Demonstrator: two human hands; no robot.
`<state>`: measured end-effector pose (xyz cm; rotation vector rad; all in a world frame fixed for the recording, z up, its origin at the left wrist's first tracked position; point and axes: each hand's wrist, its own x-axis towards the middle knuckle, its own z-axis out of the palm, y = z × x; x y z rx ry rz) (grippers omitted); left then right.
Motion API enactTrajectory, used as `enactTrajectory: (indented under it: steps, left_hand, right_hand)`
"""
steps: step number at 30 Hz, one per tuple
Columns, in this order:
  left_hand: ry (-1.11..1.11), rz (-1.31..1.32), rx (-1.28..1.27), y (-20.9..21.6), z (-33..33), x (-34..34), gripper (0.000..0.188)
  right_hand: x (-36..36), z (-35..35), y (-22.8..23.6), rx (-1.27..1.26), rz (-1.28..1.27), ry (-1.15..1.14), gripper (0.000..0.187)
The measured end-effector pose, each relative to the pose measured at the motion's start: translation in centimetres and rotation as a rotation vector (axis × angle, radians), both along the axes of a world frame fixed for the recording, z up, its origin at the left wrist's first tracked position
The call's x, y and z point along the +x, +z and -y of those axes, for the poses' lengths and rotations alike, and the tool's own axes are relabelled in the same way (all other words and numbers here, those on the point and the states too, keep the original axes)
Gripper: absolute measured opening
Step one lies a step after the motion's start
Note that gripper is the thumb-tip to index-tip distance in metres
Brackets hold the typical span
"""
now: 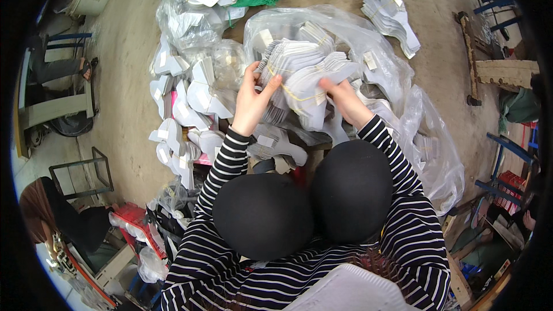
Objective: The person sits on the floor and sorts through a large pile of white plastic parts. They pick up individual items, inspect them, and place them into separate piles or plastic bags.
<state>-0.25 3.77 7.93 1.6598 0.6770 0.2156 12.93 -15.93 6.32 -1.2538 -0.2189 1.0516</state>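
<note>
Across the floor (129, 115), far centre, lies a clear plastic bag (443, 161); grey-white stack (294, 60) is held above its near-left part. Best to support both sides, edges even, so the yellow band (290, 88) won't slip. Left hand (252, 99): grip parted by stack thickness, clamped on its left side. Right hand (348, 101): thumb pinching right side, fingers mostly hidden.

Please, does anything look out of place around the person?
Slightly: one stack of grey-white pieces lies by itself on the floor, beyond the clear plastic, apart from the held bundles. I see no obvious damage.
</note>
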Motion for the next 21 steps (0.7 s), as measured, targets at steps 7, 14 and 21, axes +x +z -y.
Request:
enactTrajectory:
  steps: [7,14,21]
  left_hand:
    - [-0.413,0.281,0.064,8.2,1.9,2.2,0.050]
    - [-0.537,0.378,0.402,10.9,2.3,9.3,0.070]
    - [-0.804,0.297,0.391,11.7,4.9,8.4,0.080]
  right_hand:
    - [0.4,2.1,-1.5,0.577,-0.591,-0.383,0.085]
    - [2.5,5.8,-0.8,0.794,-0.595,-0.366,0.092]
    - [1.3,7.3,-2.4,0.616,-0.626,-0.521,0.093]
